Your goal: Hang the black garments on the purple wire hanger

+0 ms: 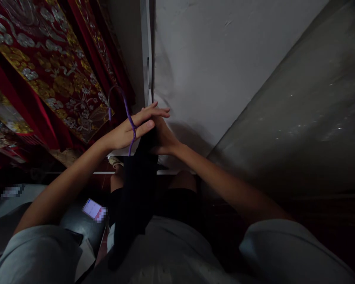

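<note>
Nearest the camera, along the bottom edge: a grey-blue shirt (177, 248), one sleeve to either side. In front of it, between the forearms, a long black cloth (140, 173), drooping toward the lap. At its upper end, a purple hanger (133, 128), hook up and to the left, lower part running down into the cloth. Behind the hanger's twisted neck, the left hand (122, 133), unclenched, fingers and thumb stretched out rightward. Just beside, partly under those fingers, the right hand (169, 138), at the cloth's top; fingers mostly hidden, so no telling whether grasping or loose. Further out, below left, a cream shoe (115, 161) and a lit phone (92, 208) on a dark surface (77, 219). Upper left, red embroidered fabric (57, 85) in gold and silver. Ahead, a pale panel (207, 59); to the right, glossy sheeting (298, 102).
</note>
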### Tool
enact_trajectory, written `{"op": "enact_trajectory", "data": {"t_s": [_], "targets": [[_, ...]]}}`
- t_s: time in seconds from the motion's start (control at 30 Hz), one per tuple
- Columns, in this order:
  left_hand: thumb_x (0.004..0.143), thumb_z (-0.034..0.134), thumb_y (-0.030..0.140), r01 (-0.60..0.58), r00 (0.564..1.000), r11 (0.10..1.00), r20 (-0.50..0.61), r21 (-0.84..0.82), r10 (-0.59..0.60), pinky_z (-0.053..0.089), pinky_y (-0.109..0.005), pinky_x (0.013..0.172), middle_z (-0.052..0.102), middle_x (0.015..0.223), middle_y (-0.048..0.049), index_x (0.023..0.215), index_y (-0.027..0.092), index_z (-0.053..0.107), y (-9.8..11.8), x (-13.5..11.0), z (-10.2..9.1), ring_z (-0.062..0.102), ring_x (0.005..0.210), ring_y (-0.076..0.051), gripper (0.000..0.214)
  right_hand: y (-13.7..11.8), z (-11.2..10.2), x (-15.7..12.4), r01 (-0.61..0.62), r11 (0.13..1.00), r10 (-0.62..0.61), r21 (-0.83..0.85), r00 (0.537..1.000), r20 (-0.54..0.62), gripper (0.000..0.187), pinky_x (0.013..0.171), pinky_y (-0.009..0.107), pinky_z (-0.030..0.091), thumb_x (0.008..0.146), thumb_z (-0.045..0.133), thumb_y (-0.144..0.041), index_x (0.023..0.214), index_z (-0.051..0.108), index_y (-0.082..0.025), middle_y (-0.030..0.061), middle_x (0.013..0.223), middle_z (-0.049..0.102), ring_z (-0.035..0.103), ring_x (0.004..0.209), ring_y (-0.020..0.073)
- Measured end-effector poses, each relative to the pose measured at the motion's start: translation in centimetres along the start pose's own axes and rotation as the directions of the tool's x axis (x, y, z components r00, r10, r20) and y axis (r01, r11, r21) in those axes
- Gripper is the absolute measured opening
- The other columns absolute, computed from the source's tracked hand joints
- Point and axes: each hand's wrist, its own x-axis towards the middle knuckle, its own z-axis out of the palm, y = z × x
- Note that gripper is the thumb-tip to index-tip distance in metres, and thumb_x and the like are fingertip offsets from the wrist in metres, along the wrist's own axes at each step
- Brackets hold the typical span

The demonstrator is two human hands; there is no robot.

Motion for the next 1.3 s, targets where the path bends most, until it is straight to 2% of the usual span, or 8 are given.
{"op": "enact_trajectory", "data": {"t_s": [0.13,0.27,0.43,0.6,0.73,1.07,1.2,1.3], "targets": [[0.089,0.071,0.063,0.032,0.999,0.997,-0.047,0.068,-0.028,0.025,-0.058,0.130,0.058,0.151,-0.0093,0.141,0.025,0.060,-0.8,-0.6,-1.1,0.040,0.153,-0.036,0.065,1.1,-2.0,-1.0,0.074,0.993,-0.074,-0.097,0.997,-0.002,0.105,0.119,0.059,0.039,0.066,0.085,-0.054,0.155,0.035,-0.026,0.0145,0.149,0.044,0.042,0.142,0.0380],[0.092,0.071,0.058,0.167,0.971,0.971,-0.201,0.173,-0.132,0.036,-0.054,0.125,0.054,0.155,-0.0098,0.140,0.020,0.060,-1.9,-4.5,-5.2,0.048,0.147,-0.032,0.062,3.8,-5.8,-3.3,-0.280,0.900,0.219,-0.333,0.953,-0.211,0.100,0.112,0.067,0.039,0.068,0.086,-0.054,0.153,0.041,-0.025,0.0166,0.140,0.044,0.046,0.132,0.0405],[0.098,0.065,0.040,0.326,0.787,0.925,-0.598,0.194,-0.151,0.052,-0.046,0.110,0.075,0.121,-0.0036,0.115,0.021,0.074,-0.6,-8.4,-7.2,0.069,0.113,-0.021,0.027,6.3,-10.2,-2.5,-0.551,0.700,0.367,-0.454,0.823,-0.433,0.083,0.112,0.069,0.031,0.084,0.074,-0.058,0.149,0.046,-0.014,0.0227,0.136,0.044,0.042,0.132,0.0414],[0.101,0.056,0.032,0.242,0.968,0.798,-0.189,0.552,-0.164,0.054,-0.039,0.099,0.074,0.113,-0.0059,0.138,0.022,0.060,0.5,-7.1,-0.8,0.070,0.105,-0.021,0.038,5.4,-9.8,1.5,-0.483,0.721,0.341,-0.497,0.872,-0.352,0.095,0.113,0.072,0.026,0.080,0.076,-0.066,0.152,0.042,-0.015,0.0221,0.142,0.039,0.039,0.136,0.0444],[0.100,0.054,0.024,0.317,0.906,0.664,-0.010,0.677,-0.422,0.056,-0.037,0.092,0.073,0.125,-0.0073,0.166,0.030,0.023,-2.3,-5.1,4.8,0.073,0.103,-0.024,0.073,3.6,-8.1,1.1,-0.447,0.735,0.363,-0.510,0.894,-0.262,0.099,0.114,0.078,0.023,0.078,0.077,-0.064,0.156,0.036,-0.019,0.0209,0.147,0.037,0.037,0.139,0.0477],[0.101,0.051,0.045,0.636,0.701,0.516,-0.152,0.573,-0.697,0.053,-0.037,0.080,0.076,0.097,-0.0130,0.105,0.017,0.078,-12.4,-4.1,10.4,0.071,0.088,-0.028,0.038,4.0,-4.7,-3.6,-0.530,0.727,0.433,-0.436,0.847,-0.308,0.096,0.122,0.074,0.009,0.079,0.068,-0.034,0.161,0.023,-0.016,0.0216,0.165,0.020,0.007,0.157,0.0462],[0.096,0.059,0.048,0.635,0.772,0.675,-0.283,0.376,-0.569,0.047,-0.032,0.072,0.066,0.069,-0.0062,0.077,0.017,0.073,-13.3,-6.5,13.4,0.060,0.066,-0.020,0.039,3.3,0.4,-6.4,-0.511,0.847,0.429,-0.146,0.820,-0.379,0.074,0.118,0.057,0.037,0.082,0.061,-0.032,0.151,0.039,-0.017,0.0205,0.156,0.039,0.036,0.147,0.0345],[0.089,0.065,0.031,0.620,0.723,0.766,-0.506,0.172,-0.471,0.047,-0.034,0.083,0.063,0.067,-0.0015,0.073,0.018,0.066,-13.2,-7.9,17.0,0.058,0.067,-0.017,0.021,0.7,5.8,-9.9,-0.621,0.739,0.669,0.261,0.632,-0.391,0.033,0.092,0.039,0.054,0.086,0.055,-0.034,0.115,0.060,-0.019,0.0133,0.118,0.065,0.062,0.104,0.0232]]}}
